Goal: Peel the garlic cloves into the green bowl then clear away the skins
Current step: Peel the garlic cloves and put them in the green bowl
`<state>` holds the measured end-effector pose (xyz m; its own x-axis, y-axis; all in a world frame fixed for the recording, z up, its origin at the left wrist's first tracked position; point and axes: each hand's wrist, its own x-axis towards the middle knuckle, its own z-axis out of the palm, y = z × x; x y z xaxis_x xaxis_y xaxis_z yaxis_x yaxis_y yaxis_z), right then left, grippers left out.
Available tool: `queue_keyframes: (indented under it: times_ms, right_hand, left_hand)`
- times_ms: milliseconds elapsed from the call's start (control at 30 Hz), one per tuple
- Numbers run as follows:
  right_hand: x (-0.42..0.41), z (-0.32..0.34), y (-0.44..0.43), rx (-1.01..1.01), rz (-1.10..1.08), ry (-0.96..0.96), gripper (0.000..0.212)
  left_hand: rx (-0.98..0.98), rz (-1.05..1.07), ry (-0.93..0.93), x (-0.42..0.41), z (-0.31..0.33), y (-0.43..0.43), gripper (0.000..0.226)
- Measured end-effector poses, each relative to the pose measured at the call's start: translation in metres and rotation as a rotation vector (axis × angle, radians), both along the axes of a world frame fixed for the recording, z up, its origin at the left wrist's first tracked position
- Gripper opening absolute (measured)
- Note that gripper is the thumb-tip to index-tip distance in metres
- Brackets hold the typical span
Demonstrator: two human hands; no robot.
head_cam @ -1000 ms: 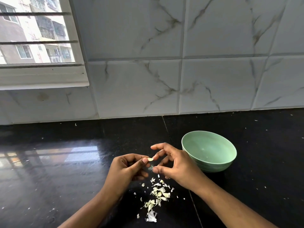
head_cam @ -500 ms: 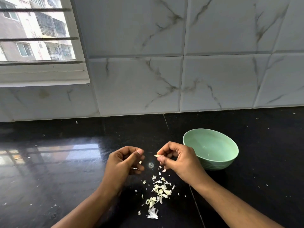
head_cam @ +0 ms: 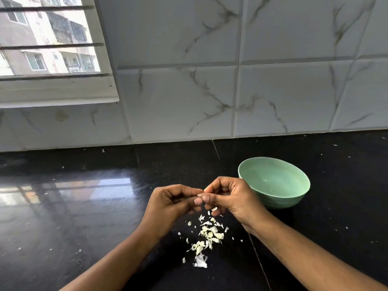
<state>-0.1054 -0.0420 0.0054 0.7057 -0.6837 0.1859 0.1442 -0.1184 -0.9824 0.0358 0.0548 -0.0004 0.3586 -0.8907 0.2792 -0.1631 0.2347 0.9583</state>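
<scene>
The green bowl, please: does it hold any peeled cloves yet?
Empty, as far as shows: the green bowl stands upright, its visible inside bare green; its near inner wall is hidden.

The garlic clove point(head_cam: 200, 194) is almost wholly hidden: only a pale sliver shows where the curled fingertips of the left hand point(head_cam: 168, 206) and right hand point(head_cam: 233, 198) pinch it, so how much skin remains cannot be told. The right hand covers the near left rim of the green bowl point(head_cam: 279, 185) and the farthest of the skins point(head_cam: 207, 234). Both forearms are cut off by the bottom edge, the window point(head_cam: 48, 38) by the top and left edges; pale specks on the countertop point(head_cam: 84, 217) are too small to identify.
</scene>
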Motion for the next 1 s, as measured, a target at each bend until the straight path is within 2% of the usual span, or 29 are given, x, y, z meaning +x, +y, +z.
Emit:
queue_keyframes:
  times_ms: [233, 400, 500, 567, 600, 667, 700, 800, 833, 900, 967, 1000]
  right_hand:
    - [-0.001, 0.000, 0.001, 0.009, -0.051, 0.007, 0.020]
    - [-0.001, 0.000, -0.004, -0.004, -0.078, 0.041, 0.005]
    - [-0.002, -0.001, -0.006, -0.095, -0.043, 0.125, 0.033]
    - [-0.003, -0.002, -0.006, -0.176, -0.016, 0.208, 0.040]
    - [-0.004, -0.002, -0.005, -0.206, -0.014, 0.238, 0.034]
    - [-0.006, -0.002, -0.006, -0.292, -0.046, 0.281, 0.009]
    - [-0.008, -0.001, -0.006, -0.352, -0.068, 0.311, 0.006]
    - [-0.011, 0.001, -0.005, -0.453, -0.118, 0.386, 0.026]
    - [-0.011, 0.002, -0.004, -0.453, -0.122, 0.364, 0.024]
    - [-0.008, 0.000, -0.003, -0.442, -0.110, 0.281, 0.004]
    - [-0.006, -0.002, -0.002, -0.403, -0.068, 0.224, 0.027]
    - [-0.005, -0.002, -0.002, -0.381, -0.034, 0.205, 0.031]
  left_hand:
    - [-0.030, 0.017, 0.048, 0.000, -0.002, 0.000, 0.015]
    - [-0.007, 0.079, 0.151, 0.004, -0.005, -0.004, 0.015]
    - [0.001, 0.079, 0.172, 0.003, -0.005, -0.004, 0.015]
    - [0.009, 0.067, 0.172, 0.001, -0.005, -0.004, 0.015]
    - [0.013, 0.067, 0.177, 0.000, -0.005, -0.003, 0.015]
    - [0.022, 0.077, 0.183, 0.000, -0.005, -0.003, 0.016]
    - [0.028, 0.083, 0.180, 0.000, -0.005, -0.003, 0.017]
    - [0.040, 0.091, 0.177, 0.001, -0.005, -0.003, 0.020]
    - [0.042, 0.091, 0.181, 0.001, -0.005, -0.003, 0.020]
    - [0.044, 0.088, 0.175, 0.000, -0.006, -0.004, 0.020]
    - [0.045, 0.086, 0.131, -0.001, -0.008, -0.004, 0.022]
    - [0.041, 0.088, 0.099, -0.001, -0.009, -0.004, 0.023]
